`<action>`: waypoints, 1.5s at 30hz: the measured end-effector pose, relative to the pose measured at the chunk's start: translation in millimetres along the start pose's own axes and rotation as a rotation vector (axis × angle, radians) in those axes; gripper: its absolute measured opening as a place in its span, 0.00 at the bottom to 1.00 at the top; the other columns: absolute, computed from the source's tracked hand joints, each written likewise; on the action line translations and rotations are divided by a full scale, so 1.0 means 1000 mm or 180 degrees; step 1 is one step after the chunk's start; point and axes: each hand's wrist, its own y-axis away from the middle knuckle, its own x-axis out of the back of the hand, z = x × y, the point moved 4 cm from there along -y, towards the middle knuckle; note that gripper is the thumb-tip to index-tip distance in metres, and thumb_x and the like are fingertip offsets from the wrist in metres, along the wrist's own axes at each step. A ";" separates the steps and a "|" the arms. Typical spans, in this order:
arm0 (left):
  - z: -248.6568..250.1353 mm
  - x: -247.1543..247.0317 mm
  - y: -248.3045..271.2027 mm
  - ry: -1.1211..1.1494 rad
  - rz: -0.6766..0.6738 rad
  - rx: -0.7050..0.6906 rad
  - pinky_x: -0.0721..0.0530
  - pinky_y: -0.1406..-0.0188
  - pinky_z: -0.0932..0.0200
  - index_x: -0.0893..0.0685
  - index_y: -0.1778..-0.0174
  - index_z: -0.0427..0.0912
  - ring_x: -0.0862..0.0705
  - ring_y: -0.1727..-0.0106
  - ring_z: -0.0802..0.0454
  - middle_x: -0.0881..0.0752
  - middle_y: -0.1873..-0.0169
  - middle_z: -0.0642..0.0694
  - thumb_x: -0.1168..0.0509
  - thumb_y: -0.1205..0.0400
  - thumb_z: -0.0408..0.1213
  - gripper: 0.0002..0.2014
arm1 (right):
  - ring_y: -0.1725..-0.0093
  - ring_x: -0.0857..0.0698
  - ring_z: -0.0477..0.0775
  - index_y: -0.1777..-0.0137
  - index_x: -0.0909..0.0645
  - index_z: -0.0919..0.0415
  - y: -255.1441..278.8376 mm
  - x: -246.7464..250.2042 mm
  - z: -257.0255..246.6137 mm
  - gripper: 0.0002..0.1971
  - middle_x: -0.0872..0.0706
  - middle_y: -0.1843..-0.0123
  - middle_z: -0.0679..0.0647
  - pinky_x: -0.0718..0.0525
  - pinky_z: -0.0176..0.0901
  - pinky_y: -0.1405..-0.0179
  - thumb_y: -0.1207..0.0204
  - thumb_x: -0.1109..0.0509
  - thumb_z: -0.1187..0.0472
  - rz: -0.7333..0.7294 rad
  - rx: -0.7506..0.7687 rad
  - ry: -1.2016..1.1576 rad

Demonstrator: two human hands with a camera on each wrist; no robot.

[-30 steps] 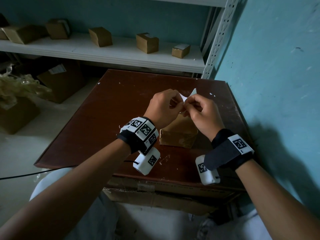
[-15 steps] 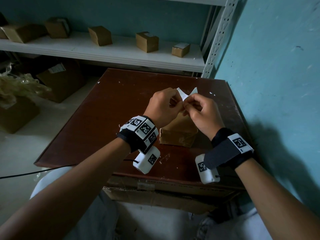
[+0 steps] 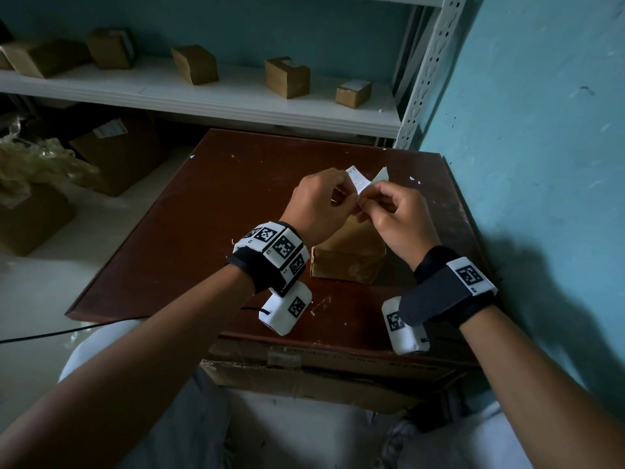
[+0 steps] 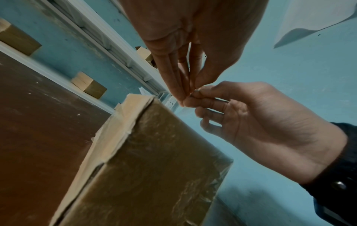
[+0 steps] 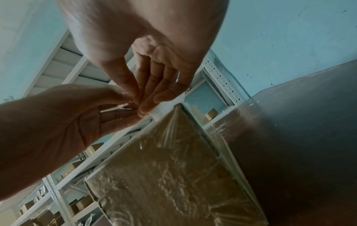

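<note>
A small white printed label (image 3: 357, 179) and its pale backing slip (image 3: 380, 173) stick up in a V between my two hands. My left hand (image 3: 350, 198) pinches the label side, and my right hand (image 3: 367, 205) pinches the backing side, fingertips almost touching. Both are held just above a taped brown cardboard box (image 3: 348, 262) that stands on the dark brown table (image 3: 203, 214). The left wrist view shows my left hand (image 4: 185, 91) pinching fingertip to fingertip with the right hand (image 4: 251, 114) over the box (image 4: 154, 168). In the right wrist view the label (image 5: 164, 110) peeks out below my right hand's fingers (image 5: 154, 97).
A white metal shelf (image 3: 236, 106) behind the table carries several small cardboard boxes (image 3: 287, 77). The teal wall (image 3: 541, 164) runs close along the table's right side. Larger cartons (image 3: 115, 154) sit on the floor at left, and another carton (image 3: 304, 374) under the table's near edge.
The label and its backing have spread further apart and stick up higher between my fingers. Both hands stay over the box, barely shifted.
</note>
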 end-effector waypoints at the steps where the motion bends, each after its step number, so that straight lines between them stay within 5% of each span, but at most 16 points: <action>1: 0.000 0.000 0.000 -0.0015 0.0005 0.0013 0.11 0.58 0.52 0.14 0.58 0.36 0.12 0.60 0.55 0.12 0.59 0.46 0.31 0.22 0.31 0.02 | 0.61 0.10 0.48 0.57 0.14 0.59 0.000 0.000 0.000 0.07 0.09 0.62 0.50 0.10 0.49 0.53 0.21 0.31 0.68 -0.0003 0.0000 0.0010; 8: -0.002 -0.001 0.000 -0.0037 -0.0024 0.0010 0.11 0.58 0.52 0.14 0.58 0.36 0.12 0.59 0.54 0.12 0.59 0.46 0.30 0.22 0.33 0.03 | 0.61 0.10 0.49 0.57 0.13 0.62 0.000 0.000 0.000 0.05 0.09 0.63 0.51 0.11 0.52 0.52 0.21 0.30 0.67 0.0005 0.0039 0.0058; 45: -0.003 -0.001 -0.001 0.0002 -0.0016 0.0159 0.10 0.58 0.52 0.13 0.57 0.36 0.11 0.60 0.54 0.11 0.60 0.45 0.29 0.22 0.34 0.05 | 0.61 0.11 0.43 0.54 0.14 0.60 0.001 0.002 -0.001 0.05 0.11 0.62 0.45 0.13 0.35 0.55 0.20 0.31 0.67 -0.0066 0.0148 0.0235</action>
